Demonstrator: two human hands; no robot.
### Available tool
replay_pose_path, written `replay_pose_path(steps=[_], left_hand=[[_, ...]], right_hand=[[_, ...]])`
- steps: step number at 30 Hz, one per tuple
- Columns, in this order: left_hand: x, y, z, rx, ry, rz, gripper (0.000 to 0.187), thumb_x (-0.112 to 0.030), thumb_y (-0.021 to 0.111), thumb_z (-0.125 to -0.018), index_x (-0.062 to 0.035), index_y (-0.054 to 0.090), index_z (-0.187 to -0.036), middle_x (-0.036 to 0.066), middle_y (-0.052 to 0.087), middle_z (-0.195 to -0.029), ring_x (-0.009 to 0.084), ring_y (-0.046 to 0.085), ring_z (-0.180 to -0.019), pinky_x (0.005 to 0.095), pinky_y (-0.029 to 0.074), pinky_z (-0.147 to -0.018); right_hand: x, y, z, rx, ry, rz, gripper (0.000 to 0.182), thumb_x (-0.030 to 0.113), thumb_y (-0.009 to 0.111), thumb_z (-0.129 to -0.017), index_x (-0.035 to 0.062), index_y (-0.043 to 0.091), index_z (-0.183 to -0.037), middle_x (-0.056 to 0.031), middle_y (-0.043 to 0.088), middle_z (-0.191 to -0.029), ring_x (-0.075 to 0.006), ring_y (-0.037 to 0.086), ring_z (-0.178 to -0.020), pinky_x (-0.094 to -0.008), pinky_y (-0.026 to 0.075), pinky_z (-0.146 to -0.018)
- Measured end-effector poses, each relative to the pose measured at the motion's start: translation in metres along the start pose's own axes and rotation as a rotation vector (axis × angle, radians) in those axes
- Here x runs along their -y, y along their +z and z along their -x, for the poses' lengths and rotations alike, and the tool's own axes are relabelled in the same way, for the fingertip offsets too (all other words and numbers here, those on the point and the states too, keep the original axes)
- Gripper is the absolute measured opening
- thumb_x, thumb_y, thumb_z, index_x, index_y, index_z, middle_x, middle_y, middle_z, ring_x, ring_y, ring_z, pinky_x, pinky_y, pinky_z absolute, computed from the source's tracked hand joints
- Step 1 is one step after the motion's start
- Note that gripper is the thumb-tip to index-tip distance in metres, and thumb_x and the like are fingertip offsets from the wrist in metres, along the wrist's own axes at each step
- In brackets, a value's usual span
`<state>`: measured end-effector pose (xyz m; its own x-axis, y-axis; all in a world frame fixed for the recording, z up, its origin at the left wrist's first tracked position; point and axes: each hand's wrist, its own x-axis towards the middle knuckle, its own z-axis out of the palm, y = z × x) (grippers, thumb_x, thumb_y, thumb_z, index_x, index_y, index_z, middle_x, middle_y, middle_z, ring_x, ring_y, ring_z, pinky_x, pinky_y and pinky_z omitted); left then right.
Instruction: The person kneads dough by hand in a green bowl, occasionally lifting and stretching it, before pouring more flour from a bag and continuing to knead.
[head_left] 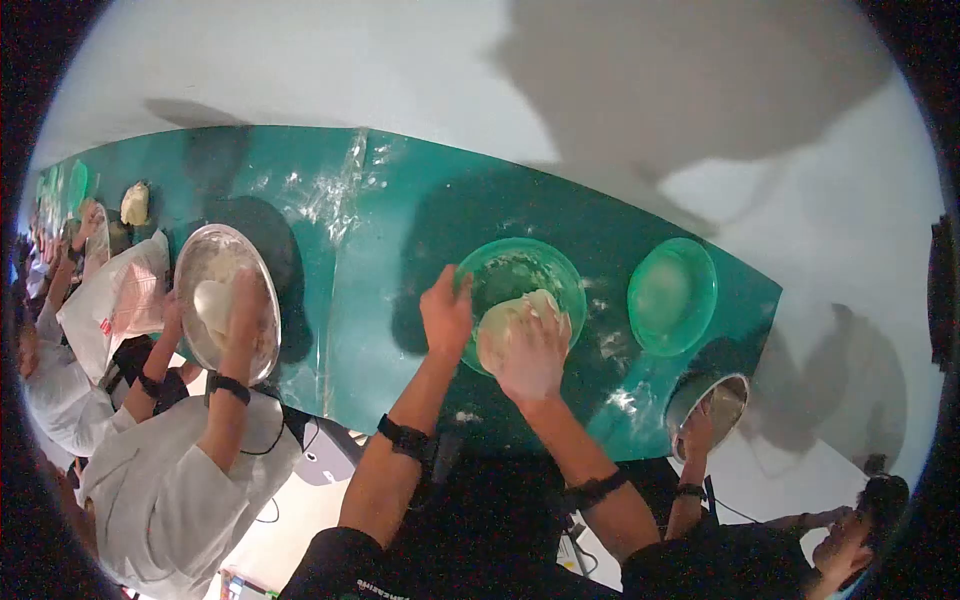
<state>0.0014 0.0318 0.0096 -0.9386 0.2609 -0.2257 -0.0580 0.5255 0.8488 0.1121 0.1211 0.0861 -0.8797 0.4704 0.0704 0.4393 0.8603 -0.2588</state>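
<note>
In front of me on the table is a green bowl (571, 290) with a floury inside. My left hand (447, 312) grips its left rim, thumb toward the inside. A pale lump of dough (494, 338) sits in the lower part of this bowl. Over the dough lies my right hand (532, 352), its fingers curved around the top and powdered with flour. The underside of the dough is hidden by the hand and bowl.
Right of me stands a second green bowl (672, 297) with something pale inside. A co-worker's hand reaches into a metal bowl (738, 388) at the table's right end. To the left, another person works dough in a metal basin (188, 335). Flour streaks the green table (385, 250).
</note>
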Motion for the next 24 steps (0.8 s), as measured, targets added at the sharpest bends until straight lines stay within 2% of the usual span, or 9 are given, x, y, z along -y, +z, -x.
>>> replay_pose_path(steps=[3,6,9,12,15,18,21,23,24], left_hand=[[-0.003,-0.004,0.000,0.028,-0.104,0.089,0.019,-0.017,0.066,-0.097,-0.0031,0.069,-0.110,0.024,0.065,-0.074,0.0422,0.062,-0.063,0.0463,0.047,-0.060],[-0.007,-0.002,-0.003,-0.003,-0.087,0.031,0.019,-0.016,0.066,-0.097,-0.0025,0.070,-0.110,0.022,0.066,-0.073,0.0352,0.061,-0.058,0.0423,0.049,-0.061],[-0.010,-0.008,-0.006,0.105,-0.174,0.019,0.022,-0.016,0.066,-0.097,-0.0027,0.071,-0.113,0.020,0.069,-0.077,0.0258,0.063,-0.061,0.0391,0.051,-0.064],[0.010,0.002,-0.004,0.019,-0.121,0.195,0.026,-0.018,0.066,-0.098,-0.0041,0.071,-0.119,0.018,0.071,-0.081,0.0174,0.064,-0.066,0.0386,0.051,-0.065],[0.008,0.004,-0.012,-0.036,-0.010,0.248,0.030,-0.021,0.065,-0.099,-0.0063,0.071,-0.125,0.018,0.072,-0.084,0.0134,0.064,-0.070,0.0379,0.051,-0.066],[-0.008,-0.008,-0.001,-0.030,-0.075,0.100,0.030,-0.023,0.064,-0.101,-0.0087,0.070,-0.127,0.019,0.071,-0.082,0.0204,0.066,-0.066,0.0396,0.051,-0.066],[-0.020,-0.010,-0.001,0.034,-0.070,-0.084,0.029,-0.025,0.062,-0.103,-0.0097,0.070,-0.127,0.021,0.070,-0.081,0.0327,0.067,-0.066,0.0422,0.052,-0.065],[-0.015,-0.008,0.000,-0.029,0.012,-0.099,0.028,-0.025,0.063,-0.103,-0.0101,0.070,-0.125,0.022,0.069,-0.079,0.0384,0.065,-0.066,0.0443,0.050,-0.063],[-0.013,-0.004,0.001,-0.057,0.052,-0.099,0.027,-0.025,0.063,-0.104,-0.0102,0.070,-0.125,0.023,0.068,-0.078,0.0413,0.064,-0.065,0.0454,0.050,-0.062]], right_hand=[[-0.010,0.030,-0.001,0.123,-0.082,-0.062,0.045,0.042,0.076,-0.081,0.0059,0.073,-0.109,-0.0147,0.072,-0.114,-0.0358,0.064,-0.116,-0.0550,0.042,-0.111],[-0.028,0.054,-0.004,0.182,-0.152,-0.123,0.038,0.040,0.077,-0.078,0.0071,0.074,-0.098,-0.0115,0.074,-0.100,-0.0311,0.068,-0.099,-0.0518,0.045,-0.105],[-0.036,0.078,-0.032,-0.053,-0.372,-0.244,0.027,0.034,0.073,-0.080,0.0084,0.073,-0.088,-0.0109,0.073,-0.095,-0.0293,0.069,-0.095,-0.0477,0.048,-0.101],[-0.034,0.083,-0.081,0.127,-0.456,-0.254,0.019,0.028,0.069,-0.083,0.0086,0.071,-0.083,-0.0114,0.073,-0.093,-0.0280,0.069,-0.092,-0.0447,0.049,-0.096],[-0.036,0.094,-0.086,0.126,-0.429,-0.278,0.019,0.026,0.065,-0.087,0.0076,0.070,-0.084,-0.0120,0.073,-0.093,-0.0295,0.069,-0.092,-0.0444,0.049,-0.095],[-0.028,0.077,-0.084,0.152,-0.330,-0.249,0.026,0.029,0.062,-0.091,0.0054,0.071,-0.087,-0.0132,0.075,-0.097,-0.0299,0.070,-0.096,-0.0457,0.048,-0.099],[-0.022,0.068,-0.074,-0.069,-0.317,-0.233,0.023,0.023,0.061,-0.094,0.0045,0.071,-0.085,-0.0124,0.072,-0.089,-0.0299,0.068,-0.089,-0.0458,0.050,-0.095],[-0.013,0.040,-0.055,-0.148,-0.312,-0.225,0.025,0.023,0.060,-0.096,0.0041,0.072,-0.086,-0.0112,0.072,-0.087,-0.0301,0.068,-0.086,-0.0466,0.051,-0.094],[-0.015,0.021,-0.042,-0.078,-0.314,-0.200,0.024,0.024,0.061,-0.096,0.0040,0.072,-0.090,-0.0114,0.072,-0.090,-0.0302,0.067,-0.088,-0.0472,0.051,-0.095]])
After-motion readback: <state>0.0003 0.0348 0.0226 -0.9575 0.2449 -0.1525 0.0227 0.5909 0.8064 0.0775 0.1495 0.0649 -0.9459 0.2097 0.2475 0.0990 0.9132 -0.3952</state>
